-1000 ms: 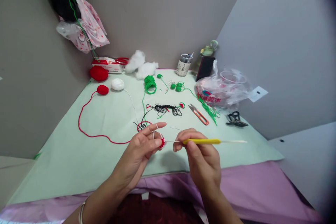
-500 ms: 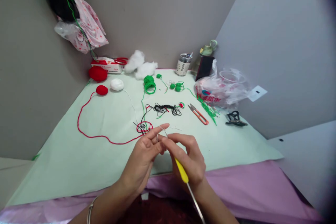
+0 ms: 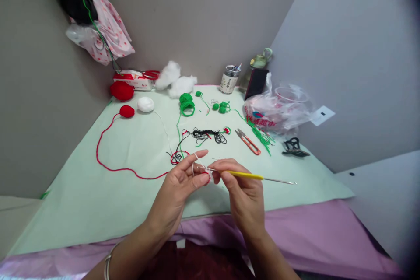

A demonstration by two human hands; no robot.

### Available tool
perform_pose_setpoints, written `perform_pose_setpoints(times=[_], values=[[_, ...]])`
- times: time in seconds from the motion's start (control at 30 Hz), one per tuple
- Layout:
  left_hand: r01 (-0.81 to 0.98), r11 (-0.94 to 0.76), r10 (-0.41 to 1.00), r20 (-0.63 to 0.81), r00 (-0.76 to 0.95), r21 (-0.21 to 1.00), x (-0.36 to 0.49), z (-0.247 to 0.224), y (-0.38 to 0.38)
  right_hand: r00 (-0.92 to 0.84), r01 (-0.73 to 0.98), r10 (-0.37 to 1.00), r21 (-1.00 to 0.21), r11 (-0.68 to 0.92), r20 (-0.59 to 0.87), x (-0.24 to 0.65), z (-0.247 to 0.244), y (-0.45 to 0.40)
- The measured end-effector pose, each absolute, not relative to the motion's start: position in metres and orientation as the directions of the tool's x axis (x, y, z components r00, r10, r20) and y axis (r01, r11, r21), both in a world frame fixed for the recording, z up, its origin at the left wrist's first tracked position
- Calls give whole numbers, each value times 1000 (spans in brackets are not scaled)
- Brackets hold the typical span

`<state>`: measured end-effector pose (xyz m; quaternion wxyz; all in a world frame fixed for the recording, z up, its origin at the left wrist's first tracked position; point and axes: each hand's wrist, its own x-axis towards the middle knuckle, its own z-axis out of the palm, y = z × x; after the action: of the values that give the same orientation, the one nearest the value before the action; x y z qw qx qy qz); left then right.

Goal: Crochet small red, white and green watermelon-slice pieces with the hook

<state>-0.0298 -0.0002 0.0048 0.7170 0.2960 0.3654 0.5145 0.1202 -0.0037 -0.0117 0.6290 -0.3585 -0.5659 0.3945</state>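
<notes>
1. Grey walls [image 3: 197, 17] met behind a table covered in a pale green cloth [image 3: 78, 192]; a purple cloth [image 3: 311, 227] showed along the lower edge of the frame.
2. At lower centre, the left hand [image 3: 179, 186] had its thumb and fingers clamped on a small red and white crocheted piece [image 3: 209, 176]; its index finger pointed out, apart from the thumb, with white yarn [image 3: 198, 159] looped over it.
3. Just beside it, the right hand [image 3: 246, 197] had its thumb and fingers closed on a yellow-handled hook [image 3: 245, 175]; one metal end reached the top of the crocheted piece, while the other pointed right.
4. Left of centre lay a small red yarn ball [image 3: 127, 111], its strand curving towards the hands; near it were a white yarn ball [image 3: 145, 104] and a larger red ball [image 3: 121, 91].
5. Around the centre lay a tangle of black yarn [image 3: 206, 134] and a green yarn coil [image 3: 187, 106]; orange-handled snips [image 3: 248, 141] lay to their right.
6. At right sat a plastic bag [image 3: 278, 111]; a black clip [image 3: 295, 148] lay below it.
</notes>
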Motion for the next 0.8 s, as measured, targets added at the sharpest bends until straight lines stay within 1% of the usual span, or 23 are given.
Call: perform_pose_setpoints(times=[0.07,0.13,0.27,0.33,0.4,0.47,0.53,0.6,0.67,0.8], values=[[-548,338,940,-244,238,765,-31,6,0,43,-133,907,-897,421,419,121,-14,-4],[-586,400,915,-270,300,705,-32,7,0,43,-199,914,-893,403,403,122,-17,-4],[-646,505,860,-272,431,573,-36,6,1,91,-381,953,-874,301,289,125,-18,-1],[-656,513,854,-252,455,554,-37,5,2,105,-456,969,-855,248,225,126,-15,0],[-640,479,871,-232,433,602,-35,4,2,82,-482,976,-849,218,204,126,-13,-1],[-599,410,904,-218,368,688,-32,4,2,55,-405,968,-881,244,243,125,-11,-2],[-555,344,933,-206,297,757,-30,4,1,55,-241,943,-912,332,329,123,-11,-4],[-527,308,948,-207,244,792,-28,3,0,71,-109,914,-908,404,399,122,-12,-5],[-513,292,954,-211,211,807,-28,2,0,82,-82,907,-904,419,413,122,-12,-6],[-500,287,956,-215,198,817,-30,3,-1,53,-140,921,-911,388,385,124,-14,-5]])
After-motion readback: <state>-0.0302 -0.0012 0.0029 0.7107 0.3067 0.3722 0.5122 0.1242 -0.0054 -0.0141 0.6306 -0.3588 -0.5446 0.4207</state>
